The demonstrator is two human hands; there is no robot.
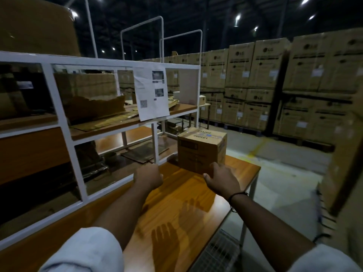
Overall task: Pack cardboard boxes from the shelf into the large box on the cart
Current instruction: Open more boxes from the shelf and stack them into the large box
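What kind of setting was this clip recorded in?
Most likely a warehouse: tall stacks of large printed cartons line the far side, ceiling lights hang high overhead, and a white metal shelf stands by a wooden table.

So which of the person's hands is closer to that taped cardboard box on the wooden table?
The right. The right hand touches the cardboard box at its near bottom corner, while the left hand hovers off to the box's left, apart from it, over the table.
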